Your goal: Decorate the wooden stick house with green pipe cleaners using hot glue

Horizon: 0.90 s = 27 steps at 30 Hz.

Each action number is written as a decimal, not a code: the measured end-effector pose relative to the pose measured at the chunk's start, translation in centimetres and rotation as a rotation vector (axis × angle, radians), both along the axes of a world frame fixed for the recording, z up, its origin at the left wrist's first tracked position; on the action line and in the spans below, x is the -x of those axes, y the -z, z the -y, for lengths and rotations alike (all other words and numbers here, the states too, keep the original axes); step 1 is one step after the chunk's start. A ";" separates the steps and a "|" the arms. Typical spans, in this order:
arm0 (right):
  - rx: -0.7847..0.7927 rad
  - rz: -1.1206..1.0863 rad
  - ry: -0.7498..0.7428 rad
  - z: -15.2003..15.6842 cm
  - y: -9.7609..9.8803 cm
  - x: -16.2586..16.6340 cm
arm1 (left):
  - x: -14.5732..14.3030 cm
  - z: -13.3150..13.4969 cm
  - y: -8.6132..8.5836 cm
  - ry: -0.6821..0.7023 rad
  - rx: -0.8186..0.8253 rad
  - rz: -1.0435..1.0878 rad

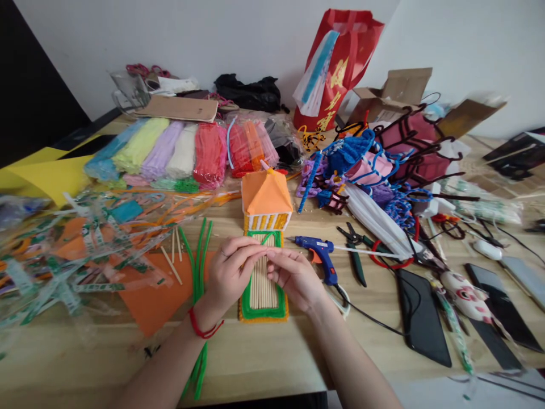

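A small craft house (pixel 266 204) with an orange paper roof stands on a base of wooden sticks (pixel 263 287) edged in green and orange pipe cleaner. My left hand (pixel 230 275) and my right hand (pixel 293 275) rest over the stick base. Both pinch a short green pipe cleaner piece (pixel 267 238) between their fingertips, just in front of the house. A red string circles my left wrist. Long green pipe cleaners (pixel 199 267) lie beside my left hand.
A blue glue gun (pixel 320 255) and pliers (pixel 355 255) lie right of the house. Bundles of coloured pipe cleaners (pixel 170 150) sit behind, empty wrappers (pixel 72 250) and orange paper (pixel 149 298) on the left. A red bag (pixel 336 68), boxes, phones (pixel 421 324) fill the right.
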State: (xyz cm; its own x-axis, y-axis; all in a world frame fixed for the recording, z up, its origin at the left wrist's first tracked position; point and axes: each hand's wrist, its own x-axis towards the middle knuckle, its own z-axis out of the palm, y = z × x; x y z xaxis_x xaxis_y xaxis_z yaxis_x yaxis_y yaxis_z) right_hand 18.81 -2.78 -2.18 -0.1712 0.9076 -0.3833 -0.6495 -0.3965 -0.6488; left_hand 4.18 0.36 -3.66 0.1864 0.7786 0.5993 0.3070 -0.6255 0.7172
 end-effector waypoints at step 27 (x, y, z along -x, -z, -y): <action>0.217 -0.301 0.178 0.2 0.4 1.0 | -0.7 -0.5 1.8 -0.111 -0.260 -0.252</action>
